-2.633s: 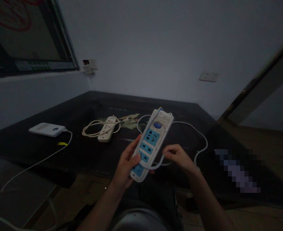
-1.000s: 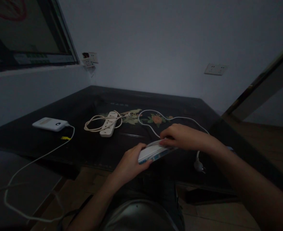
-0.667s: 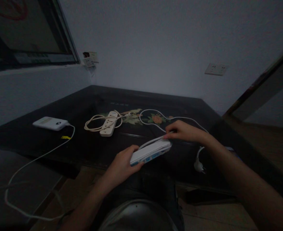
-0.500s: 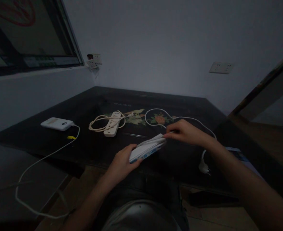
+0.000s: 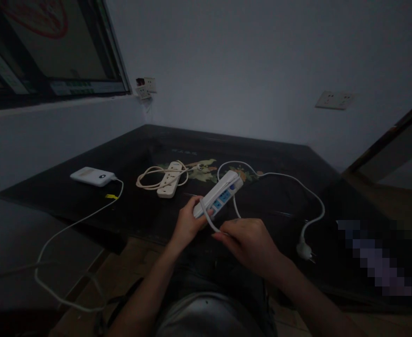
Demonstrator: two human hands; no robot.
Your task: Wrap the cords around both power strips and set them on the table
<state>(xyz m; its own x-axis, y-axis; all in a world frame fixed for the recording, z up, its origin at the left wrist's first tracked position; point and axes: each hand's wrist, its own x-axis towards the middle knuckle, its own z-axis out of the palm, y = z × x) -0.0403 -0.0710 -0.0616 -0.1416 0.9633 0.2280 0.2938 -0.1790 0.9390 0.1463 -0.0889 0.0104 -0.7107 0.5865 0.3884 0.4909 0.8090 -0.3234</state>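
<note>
My left hand (image 5: 189,219) is closed around the near end of a white power strip (image 5: 223,191) with blue sockets, held tilted above the dark table. A white cord runs along the strip and bends round its near end. My right hand (image 5: 248,238) pinches that cord (image 5: 211,223) just right of the strip's near end. From there the cord loops over the table, and its plug (image 5: 304,250) lies at the right.
On the dark table (image 5: 262,149) lies a second power strip (image 5: 170,180) with its cord coiled over it. A white power bank (image 5: 92,177) with a cable rests at the left, near a yellow tag (image 5: 111,196). Wall sockets (image 5: 335,100) are behind.
My right hand has drawn the cord from the strip's far end back round its near end, towards me. The strip has turned, so its blue sockets now show.
</note>
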